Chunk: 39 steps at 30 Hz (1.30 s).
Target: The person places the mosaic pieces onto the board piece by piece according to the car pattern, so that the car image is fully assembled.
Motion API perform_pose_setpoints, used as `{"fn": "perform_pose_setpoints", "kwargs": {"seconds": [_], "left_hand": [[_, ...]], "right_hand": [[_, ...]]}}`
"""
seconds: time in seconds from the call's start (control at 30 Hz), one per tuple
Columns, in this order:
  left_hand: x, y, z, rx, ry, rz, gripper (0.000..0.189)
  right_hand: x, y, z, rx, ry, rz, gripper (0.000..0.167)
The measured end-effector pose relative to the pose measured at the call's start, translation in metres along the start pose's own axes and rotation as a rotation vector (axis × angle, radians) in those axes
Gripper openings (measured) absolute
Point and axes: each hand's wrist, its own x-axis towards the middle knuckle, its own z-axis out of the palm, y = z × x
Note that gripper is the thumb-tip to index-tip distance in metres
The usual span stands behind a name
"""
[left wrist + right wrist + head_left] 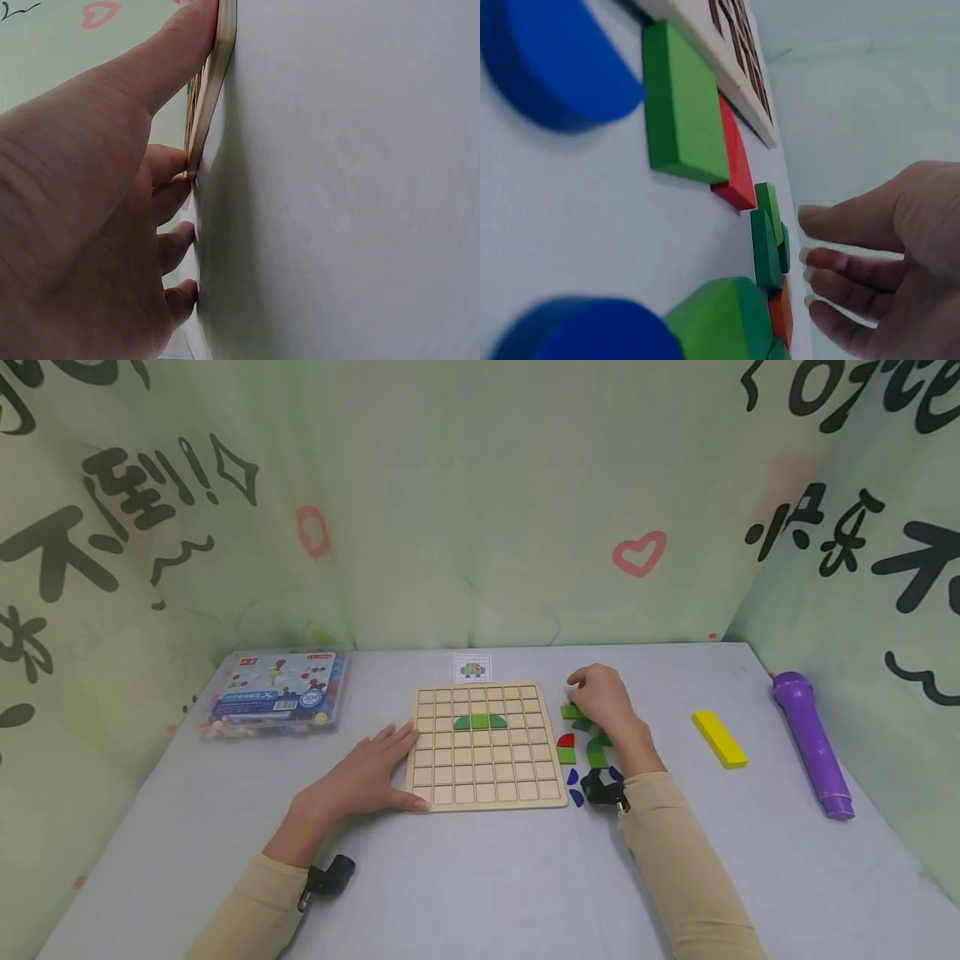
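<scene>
A wooden grid board point(483, 774) lies on the table, with a green square piece point(479, 721) between two darker green rounded pieces in one row. My left hand point(369, 777) rests along the board's left side, fingers spread, its thumb on the near left corner; the left wrist view shows the thumb against the edge. Over the loose pieces right of the board hovers my right hand point(602, 697), fingers loosely bent, nothing seen between them. Those pieces include a red one point(566, 740), a green block point(682, 105) and a blue rounded one point(555, 60).
A small pattern card point(472, 662) lies behind the board. At the back left sits a clear plastic case point(273, 693) of colored parts. A yellow block point(719, 739) and a purple cylinder point(813, 747) lie to the right. Curtains enclose the table's back and sides.
</scene>
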Motion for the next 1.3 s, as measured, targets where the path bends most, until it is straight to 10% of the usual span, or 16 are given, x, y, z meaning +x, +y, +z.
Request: {"fn": "perform_pose_setpoints", "kwargs": {"seconds": [0.3,1.3], "left_hand": [[0.001,-0.002,0.001,0.011,0.002,0.007,0.119],[0.001,-0.002,0.001,0.019,0.016,0.016,0.118]], "right_hand": [[-0.004,0.003,-0.001,0.017,-0.015,0.097,0.022],[-0.019,-0.082,0.033,0.213,-0.083,-0.339,0.019]]}}
